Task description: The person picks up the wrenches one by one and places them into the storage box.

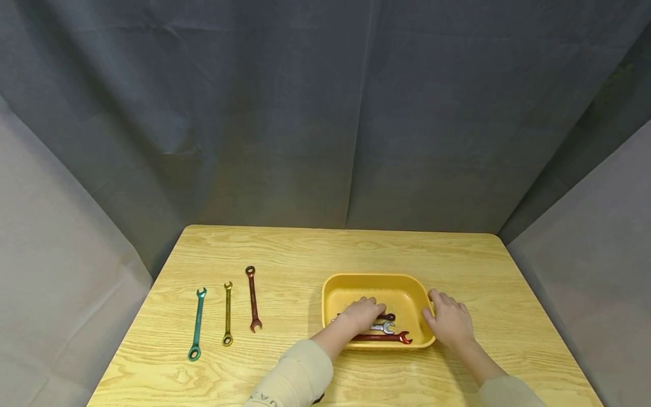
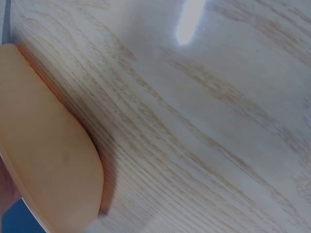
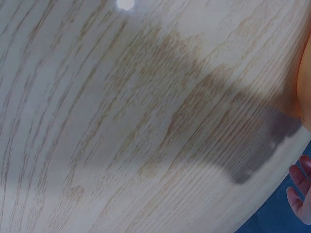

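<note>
A yellow plastic basin (image 1: 376, 278) sits on the table with several wrenches inside. My left hand (image 1: 362, 314) reaches into it, palm down over the wrenches, its fingertips right by a small dark red wrench (image 1: 389, 317). The underside of those fingers is hidden, so I cannot tell whether they pinch it. Beside that lie a silver wrench (image 1: 389, 327) and a longer red wrench (image 1: 404, 338). My right hand (image 1: 450, 317) holds the basin's right rim between thumb and fingers. Its fingertips (image 3: 299, 187) show at the lower right corner of the right wrist view.
Three wrenches lie apart on the left of the wooden table (image 1: 290, 249): a teal one (image 1: 198, 325), a gold one (image 1: 228, 314) and a dark red one (image 1: 253, 299). Grey curtains (image 1: 274, 113) stand behind the table and along its sides.
</note>
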`<move>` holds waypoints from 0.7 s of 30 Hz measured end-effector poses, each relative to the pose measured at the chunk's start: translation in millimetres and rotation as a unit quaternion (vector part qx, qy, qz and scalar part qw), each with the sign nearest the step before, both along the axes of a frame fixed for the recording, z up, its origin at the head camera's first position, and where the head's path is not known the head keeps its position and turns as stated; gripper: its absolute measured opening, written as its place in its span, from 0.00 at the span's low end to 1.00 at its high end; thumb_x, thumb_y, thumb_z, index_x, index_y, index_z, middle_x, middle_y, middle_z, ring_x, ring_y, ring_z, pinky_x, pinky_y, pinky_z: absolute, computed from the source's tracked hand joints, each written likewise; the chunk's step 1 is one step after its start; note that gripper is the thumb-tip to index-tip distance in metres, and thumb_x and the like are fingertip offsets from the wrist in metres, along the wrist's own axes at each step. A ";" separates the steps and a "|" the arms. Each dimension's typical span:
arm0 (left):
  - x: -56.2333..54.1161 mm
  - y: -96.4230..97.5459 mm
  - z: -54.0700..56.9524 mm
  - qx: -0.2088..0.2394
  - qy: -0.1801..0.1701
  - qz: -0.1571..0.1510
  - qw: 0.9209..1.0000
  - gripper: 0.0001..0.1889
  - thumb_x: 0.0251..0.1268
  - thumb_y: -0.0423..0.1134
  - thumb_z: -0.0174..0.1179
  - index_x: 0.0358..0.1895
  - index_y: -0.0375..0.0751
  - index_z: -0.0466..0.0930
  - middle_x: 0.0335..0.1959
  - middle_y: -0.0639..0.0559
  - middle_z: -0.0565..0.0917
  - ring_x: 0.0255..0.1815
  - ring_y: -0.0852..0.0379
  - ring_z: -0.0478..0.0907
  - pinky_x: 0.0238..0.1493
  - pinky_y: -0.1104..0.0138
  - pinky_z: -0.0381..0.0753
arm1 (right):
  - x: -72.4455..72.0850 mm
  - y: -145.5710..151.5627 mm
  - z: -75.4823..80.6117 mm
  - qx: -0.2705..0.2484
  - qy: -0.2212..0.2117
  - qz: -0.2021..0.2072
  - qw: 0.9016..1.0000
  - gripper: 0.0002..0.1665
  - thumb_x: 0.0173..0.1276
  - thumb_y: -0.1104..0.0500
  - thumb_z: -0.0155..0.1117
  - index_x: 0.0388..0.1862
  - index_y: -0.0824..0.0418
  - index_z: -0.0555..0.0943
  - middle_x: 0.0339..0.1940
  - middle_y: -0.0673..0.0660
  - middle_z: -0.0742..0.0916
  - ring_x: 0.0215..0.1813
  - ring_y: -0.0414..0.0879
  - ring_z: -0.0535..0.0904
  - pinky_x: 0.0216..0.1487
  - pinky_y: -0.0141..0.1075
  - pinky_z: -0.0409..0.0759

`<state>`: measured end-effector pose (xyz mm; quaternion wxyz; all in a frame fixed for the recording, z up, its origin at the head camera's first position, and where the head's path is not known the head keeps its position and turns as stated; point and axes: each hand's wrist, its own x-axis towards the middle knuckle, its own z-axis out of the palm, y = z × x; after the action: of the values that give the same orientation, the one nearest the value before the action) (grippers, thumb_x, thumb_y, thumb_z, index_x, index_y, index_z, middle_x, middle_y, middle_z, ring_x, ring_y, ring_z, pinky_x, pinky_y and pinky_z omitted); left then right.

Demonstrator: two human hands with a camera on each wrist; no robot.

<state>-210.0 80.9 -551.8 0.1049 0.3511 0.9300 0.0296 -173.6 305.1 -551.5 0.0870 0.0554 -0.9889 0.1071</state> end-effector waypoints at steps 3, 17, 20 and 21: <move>0.2 -0.5 2.3 0.004 -0.008 0.003 1.000 0.17 0.58 0.35 0.59 0.50 0.55 0.75 0.43 0.56 0.76 0.45 0.59 0.73 0.43 0.69 0.76 | -0.3 0.4 -0.2 0.002 0.001 -0.001 1.000 0.17 0.61 0.53 0.55 0.46 0.60 0.70 0.39 0.59 0.81 0.42 0.57 0.77 0.42 0.55 0.71; -0.9 -0.1 3.3 0.007 -0.017 0.016 1.000 0.18 0.57 0.33 0.60 0.51 0.54 0.75 0.43 0.56 0.76 0.45 0.60 0.72 0.43 0.70 0.75 | 0.2 -0.4 2.0 0.002 -0.002 -0.002 1.000 0.18 0.62 0.53 0.56 0.47 0.61 0.70 0.40 0.60 0.81 0.43 0.59 0.77 0.44 0.56 0.71; -0.7 -0.3 3.9 0.003 -0.017 0.015 1.000 0.19 0.57 0.33 0.60 0.51 0.55 0.75 0.43 0.56 0.76 0.45 0.60 0.72 0.43 0.70 0.75 | 0.2 -0.6 2.3 0.002 -0.003 -0.002 1.000 0.18 0.62 0.52 0.56 0.47 0.61 0.70 0.41 0.61 0.81 0.44 0.59 0.77 0.44 0.56 0.71; -0.8 -0.3 3.8 0.002 -0.017 0.014 1.000 0.19 0.57 0.33 0.60 0.51 0.55 0.75 0.43 0.56 0.75 0.45 0.60 0.72 0.43 0.70 0.75 | 0.2 -0.7 2.4 0.002 -0.003 -0.001 1.000 0.18 0.62 0.52 0.56 0.47 0.61 0.70 0.41 0.61 0.81 0.44 0.59 0.77 0.44 0.56 0.71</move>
<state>-210.8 80.7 -548.0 0.1192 0.3377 0.9329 0.0392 -173.4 304.4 -549.0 0.0845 0.0540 -0.9894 0.1052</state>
